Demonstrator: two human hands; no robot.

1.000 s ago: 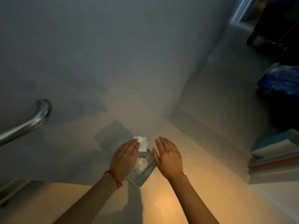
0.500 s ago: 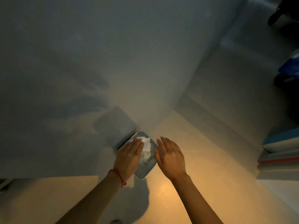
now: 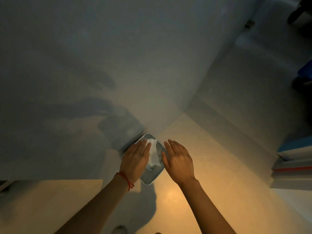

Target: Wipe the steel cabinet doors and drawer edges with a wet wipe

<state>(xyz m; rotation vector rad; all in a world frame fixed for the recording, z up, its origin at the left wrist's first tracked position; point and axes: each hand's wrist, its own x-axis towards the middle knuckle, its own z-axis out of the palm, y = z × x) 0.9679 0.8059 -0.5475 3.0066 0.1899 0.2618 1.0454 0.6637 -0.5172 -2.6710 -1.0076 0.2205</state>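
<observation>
I see one wipe pack [image 3: 151,174], one white wet wipe [image 3: 154,153], one big steel cabinet door [image 3: 101,65] and my two hands. The pack lies low in the middle of the frame, on the pale floor [image 3: 211,174], its upper corner right against the foot of the door. The wipe sticks up out of the pack's top, crumpled, between my hands. My left hand [image 3: 135,160] lies flat over the left side of the pack, fingers straight and together, its fingertips beside the wipe and touching its left edge; I cannot tell whether any finger pinches it. A red string bracelet [image 3: 125,180] circles that wrist. My right hand [image 3: 179,160] is spread and relaxed just right of the pack, holding nothing, its thumb side close to the pack's right rim; whether it touches I cannot tell. The door fills the upper left of the frame. At the right edge sits one stack of flat boxes [image 3: 293,166], well apart from the pack.
</observation>
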